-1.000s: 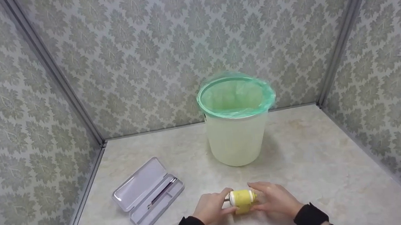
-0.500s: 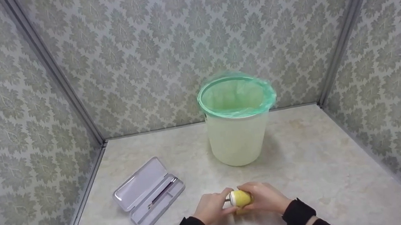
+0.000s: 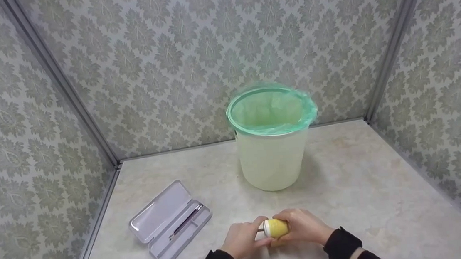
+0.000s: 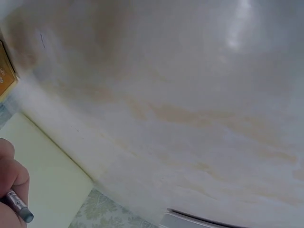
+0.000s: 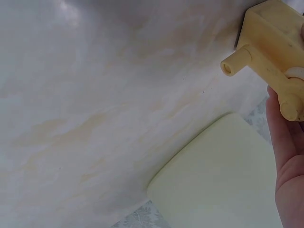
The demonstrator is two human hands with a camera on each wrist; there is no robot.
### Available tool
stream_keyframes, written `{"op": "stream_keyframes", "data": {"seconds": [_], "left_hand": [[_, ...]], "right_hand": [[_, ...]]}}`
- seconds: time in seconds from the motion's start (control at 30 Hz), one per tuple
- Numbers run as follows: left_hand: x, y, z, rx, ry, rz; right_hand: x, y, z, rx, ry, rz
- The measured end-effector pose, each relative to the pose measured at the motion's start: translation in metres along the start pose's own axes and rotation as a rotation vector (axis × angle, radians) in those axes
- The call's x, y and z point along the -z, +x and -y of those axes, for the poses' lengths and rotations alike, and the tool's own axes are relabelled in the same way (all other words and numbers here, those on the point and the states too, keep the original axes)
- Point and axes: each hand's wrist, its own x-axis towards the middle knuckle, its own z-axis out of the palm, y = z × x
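A yellow hand-crank pencil sharpener (image 3: 276,228) with a white front ring stands near the front of the table. My left hand (image 3: 242,239) pinches a pencil (image 4: 19,206) whose point end goes into the ring side; only its shaft and dark butt show. Around the sharpener's right end, my right hand (image 3: 306,227) holds the body with curled fingers. In the right wrist view the crank handle (image 5: 236,61) sticks out from the back of the sharpener, with fingers (image 5: 285,142) underneath. The head view hides the crank behind the right hand.
An open pale lilac pencil case (image 3: 163,246) lies at left with a dark pencil (image 3: 186,222) inside. Behind the hands stands a cream bin (image 3: 273,163) lined with a green bag (image 3: 272,131). Patterned panels (image 3: 206,44) wall the table on three sides.
My right hand has moved left and closed around the sharpener's back end, covering it in the head view. The left hand and the pencil have kept their place.
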Motion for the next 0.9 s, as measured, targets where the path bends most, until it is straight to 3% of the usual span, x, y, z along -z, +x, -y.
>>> {"op": "stream_keyframes", "data": {"seconds": [0.4,0.63,0.9], "left_hand": [[0.005,-0.004,0.000,-0.004,-0.040,0.000],[0.011,-0.014,0.012,0.016,-0.140,-0.008],[0.011,-0.017,0.017,0.018,-0.155,0.003]], "right_hand": [[0.003,0.002,0.000,-0.034,0.026,0.046],[0.003,0.001,-0.001,-0.040,-0.004,0.050],[0.004,0.001,-0.001,-0.045,0.011,0.048]]}}
